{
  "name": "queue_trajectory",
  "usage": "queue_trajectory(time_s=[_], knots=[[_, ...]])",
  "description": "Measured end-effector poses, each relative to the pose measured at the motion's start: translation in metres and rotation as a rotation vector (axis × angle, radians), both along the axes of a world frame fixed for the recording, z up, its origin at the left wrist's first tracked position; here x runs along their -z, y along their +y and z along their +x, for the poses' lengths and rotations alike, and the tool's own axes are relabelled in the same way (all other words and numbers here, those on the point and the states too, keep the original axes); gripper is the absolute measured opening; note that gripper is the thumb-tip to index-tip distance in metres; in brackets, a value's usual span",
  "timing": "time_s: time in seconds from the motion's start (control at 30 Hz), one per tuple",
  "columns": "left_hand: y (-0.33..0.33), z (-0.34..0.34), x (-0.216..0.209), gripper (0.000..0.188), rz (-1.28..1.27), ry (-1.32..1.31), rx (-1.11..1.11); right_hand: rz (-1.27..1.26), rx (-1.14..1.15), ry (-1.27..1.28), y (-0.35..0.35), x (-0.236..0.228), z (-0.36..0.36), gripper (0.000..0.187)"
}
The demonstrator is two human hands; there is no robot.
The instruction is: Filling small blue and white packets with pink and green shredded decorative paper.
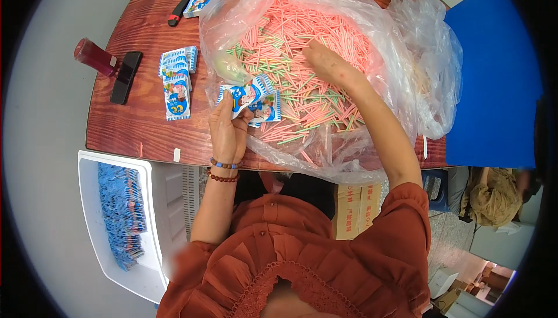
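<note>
The left hand (pixel 227 134) pinched a packet (pixel 246 95) while the right hand (pixel 332 68), its grip impossible to tell, met loose sticks (pixel 349 40) that a careless sweep could have scattered.

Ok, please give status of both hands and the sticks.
Left hand holding blue-and-white packet. Right hand at pink and green sticks. No visible obstruction.
</note>
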State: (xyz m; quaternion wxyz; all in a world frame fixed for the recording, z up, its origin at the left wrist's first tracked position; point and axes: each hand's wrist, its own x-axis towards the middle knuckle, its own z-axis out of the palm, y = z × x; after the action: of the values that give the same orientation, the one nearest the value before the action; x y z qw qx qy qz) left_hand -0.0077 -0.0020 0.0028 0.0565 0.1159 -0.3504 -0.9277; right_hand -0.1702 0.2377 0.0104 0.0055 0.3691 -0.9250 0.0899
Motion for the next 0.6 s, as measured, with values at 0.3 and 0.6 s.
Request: queue_trajectory(time_s=[0.3,0.6], knots=[[0.01,-0.007,-0.006,0.024,0.037,-0.026,-0.013,-0.994,0.299,-0.671,0.001,-0.02,0.0,0.023],[0.033,-0.013,-0.01,0.027,0.037,-0.009,-0.033,-2.081,0.054,-0.845,-0.064,-0.05,0.067,0.02]])
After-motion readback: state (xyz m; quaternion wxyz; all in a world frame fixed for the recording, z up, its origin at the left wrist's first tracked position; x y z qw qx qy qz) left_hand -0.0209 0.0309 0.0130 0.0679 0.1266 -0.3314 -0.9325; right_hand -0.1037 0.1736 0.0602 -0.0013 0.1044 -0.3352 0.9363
